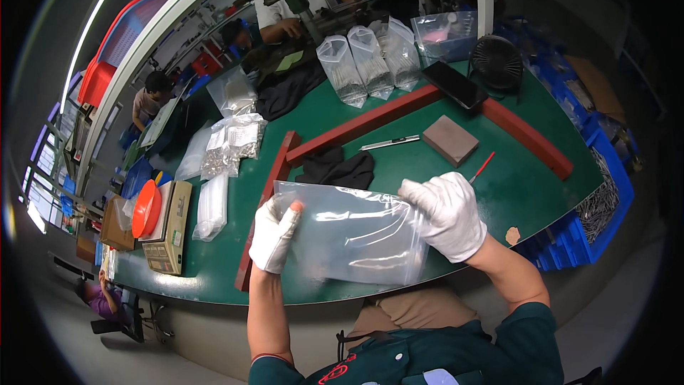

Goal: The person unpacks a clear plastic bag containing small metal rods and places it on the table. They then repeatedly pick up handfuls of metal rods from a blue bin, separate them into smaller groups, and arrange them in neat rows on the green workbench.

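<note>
Head view: a clear plastic bag [349, 232] is held flat between two white-gloved hands on the near side of a red frame [363, 125], whose bars are laid in an angled shape on a green tabletop [399, 165]. The bag's long axis is run from left to right, so it is spanned by the two grips, neither being nearer. Its left edge is pinched high up by the left hand [273, 234], seen against the frame's left bar; its upper right corner is grasped by the right hand [450, 217], fingers curled. Whether any right fingertip is tucked inside cannot be told.

The bag is thin, glossy and see-through, with no contents visible. Bright creases are fanned out from the right grip, and faint parallel lines are seen along the right edge. The lower left part is blurred.

Within the frame's bend, a black cloth [335, 170], a cutter knife [390, 142] and a brown block [450, 140] are laid.
</note>
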The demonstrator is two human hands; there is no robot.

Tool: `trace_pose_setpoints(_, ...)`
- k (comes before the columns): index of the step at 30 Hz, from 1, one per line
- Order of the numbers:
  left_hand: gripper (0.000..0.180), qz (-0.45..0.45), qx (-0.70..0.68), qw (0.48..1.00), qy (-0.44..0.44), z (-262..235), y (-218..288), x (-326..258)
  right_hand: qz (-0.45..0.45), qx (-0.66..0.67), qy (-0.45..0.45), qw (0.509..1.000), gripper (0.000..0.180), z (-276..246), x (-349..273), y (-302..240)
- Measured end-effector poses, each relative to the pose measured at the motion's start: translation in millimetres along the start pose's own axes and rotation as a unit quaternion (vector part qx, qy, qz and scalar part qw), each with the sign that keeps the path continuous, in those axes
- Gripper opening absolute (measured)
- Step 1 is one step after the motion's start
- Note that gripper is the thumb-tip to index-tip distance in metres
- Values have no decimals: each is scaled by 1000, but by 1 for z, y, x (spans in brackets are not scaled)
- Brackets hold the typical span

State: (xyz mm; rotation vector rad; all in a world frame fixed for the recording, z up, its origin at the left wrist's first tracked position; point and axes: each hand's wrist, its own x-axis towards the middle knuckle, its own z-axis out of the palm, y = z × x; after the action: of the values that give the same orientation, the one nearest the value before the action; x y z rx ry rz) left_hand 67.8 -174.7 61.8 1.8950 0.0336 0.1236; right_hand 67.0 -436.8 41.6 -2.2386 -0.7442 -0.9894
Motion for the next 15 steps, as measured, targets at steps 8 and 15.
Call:
trace_pose_setpoints(8,31,-66,-81,989,-104,-1,-18,6,140,134,116,974,15,14,-11,23)
trace_pose_setpoints(15,35,-35,-297,954,-22,-12,-37,16,217,247,78,941,18,23,-7,20)
